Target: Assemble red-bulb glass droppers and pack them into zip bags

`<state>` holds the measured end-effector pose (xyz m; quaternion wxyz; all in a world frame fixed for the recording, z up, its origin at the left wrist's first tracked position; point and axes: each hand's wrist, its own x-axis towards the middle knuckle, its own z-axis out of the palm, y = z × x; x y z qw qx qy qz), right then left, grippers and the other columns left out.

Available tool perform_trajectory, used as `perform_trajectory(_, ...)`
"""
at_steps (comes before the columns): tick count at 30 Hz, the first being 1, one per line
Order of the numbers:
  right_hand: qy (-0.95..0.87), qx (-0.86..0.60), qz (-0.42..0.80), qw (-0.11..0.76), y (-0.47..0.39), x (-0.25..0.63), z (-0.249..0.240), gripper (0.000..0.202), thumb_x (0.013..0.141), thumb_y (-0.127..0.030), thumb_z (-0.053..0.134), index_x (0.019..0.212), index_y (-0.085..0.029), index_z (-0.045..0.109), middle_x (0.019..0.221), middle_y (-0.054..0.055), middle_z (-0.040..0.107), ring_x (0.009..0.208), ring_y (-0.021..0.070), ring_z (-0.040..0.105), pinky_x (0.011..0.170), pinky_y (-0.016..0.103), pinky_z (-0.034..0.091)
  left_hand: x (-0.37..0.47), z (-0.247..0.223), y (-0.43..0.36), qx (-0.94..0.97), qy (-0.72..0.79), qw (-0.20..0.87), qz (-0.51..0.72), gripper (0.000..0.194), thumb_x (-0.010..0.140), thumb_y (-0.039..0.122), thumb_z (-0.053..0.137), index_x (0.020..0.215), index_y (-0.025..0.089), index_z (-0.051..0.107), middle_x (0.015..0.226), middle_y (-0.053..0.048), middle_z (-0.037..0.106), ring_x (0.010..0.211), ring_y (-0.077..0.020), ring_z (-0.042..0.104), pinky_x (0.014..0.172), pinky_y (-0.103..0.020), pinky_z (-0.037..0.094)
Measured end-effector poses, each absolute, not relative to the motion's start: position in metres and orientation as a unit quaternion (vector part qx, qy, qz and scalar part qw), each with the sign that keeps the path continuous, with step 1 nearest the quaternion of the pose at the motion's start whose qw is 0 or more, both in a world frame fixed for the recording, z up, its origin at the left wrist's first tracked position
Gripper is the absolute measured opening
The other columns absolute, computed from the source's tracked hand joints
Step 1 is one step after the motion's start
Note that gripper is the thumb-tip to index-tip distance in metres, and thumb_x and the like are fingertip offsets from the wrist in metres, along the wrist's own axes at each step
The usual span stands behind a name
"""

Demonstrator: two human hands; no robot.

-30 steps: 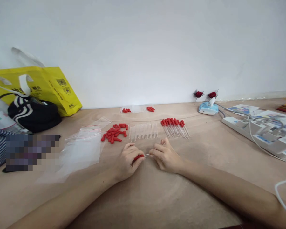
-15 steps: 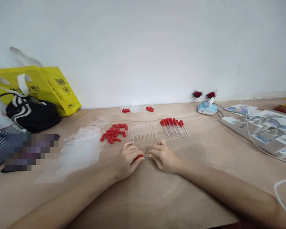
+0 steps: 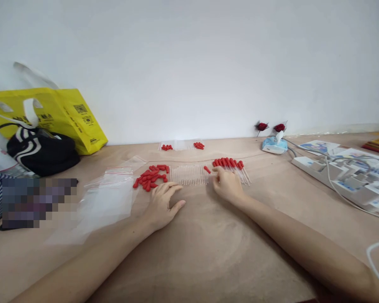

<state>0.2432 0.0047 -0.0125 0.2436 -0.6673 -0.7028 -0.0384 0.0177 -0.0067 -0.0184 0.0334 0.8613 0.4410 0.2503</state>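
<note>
My left hand is open with nothing in it, thumb apart from the fingers, just in front of the pile of red rubber bulbs. My right hand is closed on a dropper; its red bulb points up and left past my fingers, and its tube is hidden by the hand. Behind and right of that hand lies a row of droppers with red bulbs, partly covered by it. Between my hands, slightly further back, is a row of bare clear glass tubes.
Clear zip bags lie on the left. At the wall sit more bagged red bulbs. A yellow bag and black pouch stand far left. A blue tissue pack and power strips with cables are on the right.
My left hand has let go of the red bulb, opened and drawn left. My right hand has moved back and right with the dropper, up to the row of droppers.
</note>
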Motion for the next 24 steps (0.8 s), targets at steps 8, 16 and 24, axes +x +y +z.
perform_trajectory(8,-0.642,-0.751,-0.065,0.139,0.045,0.234,-0.012,0.023,0.080,-0.019,0.037,0.091,-0.013,0.056,0.083,0.013,0.065,0.077,0.0228,0.058,0.071,0.036,0.024,0.016,-0.020,-0.006,0.869,0.424,0.038,0.253,0.014,0.077,0.027,0.053,0.085,0.020,0.061,0.104,-0.008,0.055,0.100,-0.0263,0.048,0.085,-0.047,0.036)
perform_trajectory(16,-0.671,-0.724,-0.062,0.147,0.047,0.234,-0.014,0.027,0.081,-0.023,0.037,0.085,-0.015,0.062,0.093,0.014,0.063,0.087,0.0232,0.055,0.075,0.037,0.025,0.014,-0.015,-0.001,0.858,0.438,0.015,0.269,0.011,0.077,0.026,0.053,0.081,0.020,0.061,0.093,-0.005,0.058,0.088,-0.0226,0.051,0.078,-0.041,0.040)
perform_trajectory(24,-0.629,-0.771,0.012,0.101,0.057,0.226,-0.003,0.027,0.076,-0.030,0.043,0.078,-0.014,0.065,0.079,0.012,0.065,0.076,0.0232,0.058,0.076,0.040,0.026,-0.019,0.017,0.060,0.885,0.419,-0.125,0.159,0.016,0.077,0.018,0.051,0.084,0.025,0.064,0.093,-0.003,0.059,0.089,-0.0225,0.051,0.077,-0.037,0.038)
